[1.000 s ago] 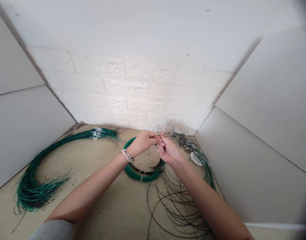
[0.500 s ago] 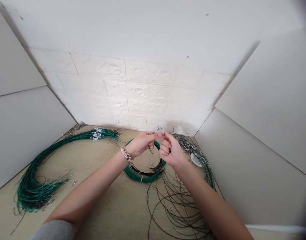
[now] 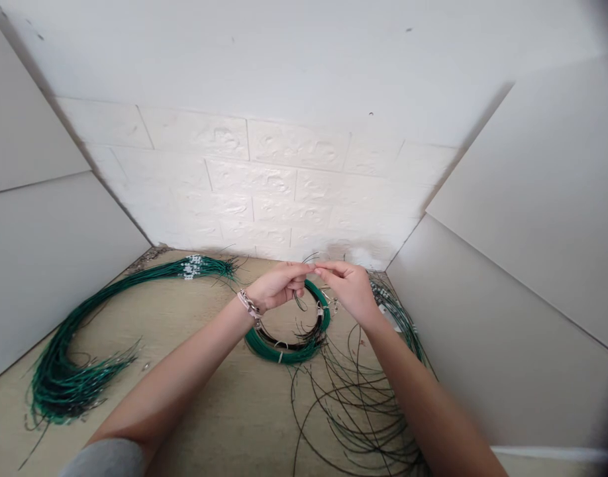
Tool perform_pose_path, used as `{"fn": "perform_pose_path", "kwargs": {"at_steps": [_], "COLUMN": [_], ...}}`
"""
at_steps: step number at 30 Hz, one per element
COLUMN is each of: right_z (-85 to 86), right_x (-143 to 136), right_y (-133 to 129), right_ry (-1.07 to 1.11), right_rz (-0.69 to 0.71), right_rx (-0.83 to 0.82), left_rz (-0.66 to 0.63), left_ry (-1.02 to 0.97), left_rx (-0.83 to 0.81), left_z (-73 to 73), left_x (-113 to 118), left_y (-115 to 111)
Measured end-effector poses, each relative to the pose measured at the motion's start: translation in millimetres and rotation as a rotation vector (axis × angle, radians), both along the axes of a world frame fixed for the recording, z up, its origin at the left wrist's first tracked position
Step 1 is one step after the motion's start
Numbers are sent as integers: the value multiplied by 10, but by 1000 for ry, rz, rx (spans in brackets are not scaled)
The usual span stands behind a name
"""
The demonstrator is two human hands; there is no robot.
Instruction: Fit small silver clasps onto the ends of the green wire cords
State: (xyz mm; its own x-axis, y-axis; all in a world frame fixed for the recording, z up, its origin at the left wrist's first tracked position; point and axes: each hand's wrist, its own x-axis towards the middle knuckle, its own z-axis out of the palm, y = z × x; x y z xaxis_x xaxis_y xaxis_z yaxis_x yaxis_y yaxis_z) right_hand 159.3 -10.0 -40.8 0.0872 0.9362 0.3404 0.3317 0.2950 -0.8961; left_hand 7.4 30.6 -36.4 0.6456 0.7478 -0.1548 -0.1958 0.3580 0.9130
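My left hand (image 3: 279, 285) is closed in a pinch on a thin dark wire (image 3: 299, 301), whose loose ends stick out above and below the fingers. Thumb and forefinger of my right hand (image 3: 348, 286) are pinched together at the left fingertips. Whatever lies between those right fingers is too small to make out, perhaps hidden by the fingertips. Under both hands a tied coil of green and black wire (image 3: 284, 354) rests on the tabletop (image 3: 209, 397), partly covered by my left hand.
On the left lies a curved bundle of green wires (image 3: 60, 371) with white pieces (image 3: 191, 266) near its far end. Loose dark wires (image 3: 358, 411) spread at the front right. Another wire bundle (image 3: 398, 311) runs beside the right panel (image 3: 507, 331). A white wall (image 3: 274, 179) stands behind.
My right hand has turned from curled fingers to a flatter pinch and shifted slightly left against the left fingertips. My left hand has barely moved and keeps the wire.
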Motion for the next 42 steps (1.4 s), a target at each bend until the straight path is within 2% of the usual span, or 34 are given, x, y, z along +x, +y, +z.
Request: {"fn": "perform_pose_path", "kwargs": {"at_steps": [5, 9, 13, 17, 20, 28, 32, 37, 42], "right_z": [-5, 32, 58, 87, 105, 114, 129, 118, 106], "right_x": [45, 45, 55, 84, 104, 116, 70, -1, -26], "right_y": [-24, -36, -3, 21, 12, -19, -51, -74, -45], "right_ry": [-228, -260, 11, 395, 563, 674, 675, 676, 779], "right_rz": [-19, -53, -30, 48, 152, 328, 344, 274, 181], "right_rx": [98, 116, -14, -227, -320, -362, -377, -316, -342], "left_rz": [-28, -70, -81, -37, -51, -132, -128, -154, -118], "left_ry": [18, -53, -90, -40, -54, -259, -310, -288, -133], "left_rx": [22, -33, -123, -79, -76, -322, -408, -284, -73], "left_z": [5, 1, -5, 12, 37, 114, 130, 61, 3], "left_x": [-6, -14, -16, -17, -27, -63, -63, -52, -15], "left_y": [-14, -21, -3, -13, -39, -51, -70, -89, -101]}}
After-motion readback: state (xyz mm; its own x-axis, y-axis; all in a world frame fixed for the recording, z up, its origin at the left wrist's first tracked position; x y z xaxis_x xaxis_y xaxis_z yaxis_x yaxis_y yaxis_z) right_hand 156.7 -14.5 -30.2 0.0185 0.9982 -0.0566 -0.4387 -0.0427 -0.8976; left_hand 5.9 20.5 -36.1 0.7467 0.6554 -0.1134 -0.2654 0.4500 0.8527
